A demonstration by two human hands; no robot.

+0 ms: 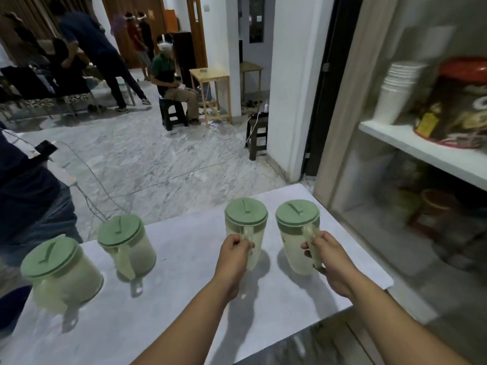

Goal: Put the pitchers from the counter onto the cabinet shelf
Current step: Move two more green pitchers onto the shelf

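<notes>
- Green-lidded, translucent plastic pitchers, four of them, stand upright on the pale grey counter (184, 299), handles turned toward the person.
- The left hand (234, 250) has its fingers (238, 239) curled shut round the handle of the second pitcher from the right (246, 227).
- The right hand (325, 255) grips the handle of the rightmost pitcher (296, 233), fingers (309, 246) wrapped closed on it.
- These two held pitchers are just beside each other near the counter's right end; whether their bases have left the surface I cannot tell.
- The far-left pitcher (59, 272) and its neighbour (126, 243) sit apart, untouched.
- To the right, the open cabinet shows a white shelf (411, 147) carrying a stack of white cups (395, 93) and a red-rimmed tin (463, 106), blurred.
</notes>
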